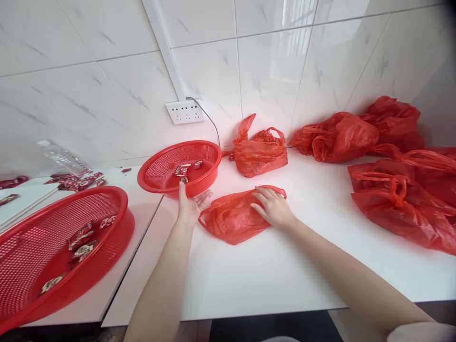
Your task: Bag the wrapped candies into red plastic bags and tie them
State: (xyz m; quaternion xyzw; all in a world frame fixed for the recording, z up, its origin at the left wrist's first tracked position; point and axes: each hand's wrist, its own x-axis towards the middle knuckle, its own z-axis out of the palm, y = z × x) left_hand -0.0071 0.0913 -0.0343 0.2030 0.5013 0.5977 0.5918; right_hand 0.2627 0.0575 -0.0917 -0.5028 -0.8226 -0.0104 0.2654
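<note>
Flat red plastic bag (233, 216) lying on white desk (285, 270); right hand (272, 208) pressing it, fingers spread, gripping nothing; left hand (190, 205) open at 9 o'clock, touching round red mesh basket (160, 166); bag-opening step, needing a pinch at its mouth.

I see a bright, evenly lit scene. Soft daylight reflects as a pale glare streak on the glossy wall tiles (285, 19) at the top. Shadows under my hands are faint. The white table (285, 266) looks nearly washed out, tinted pink beside the red basket (210, 164). The nearer basket (64, 247) at lower left is stretched and blurred. Straight tile lines bow toward the edges, and the top right corner darkens.
</note>
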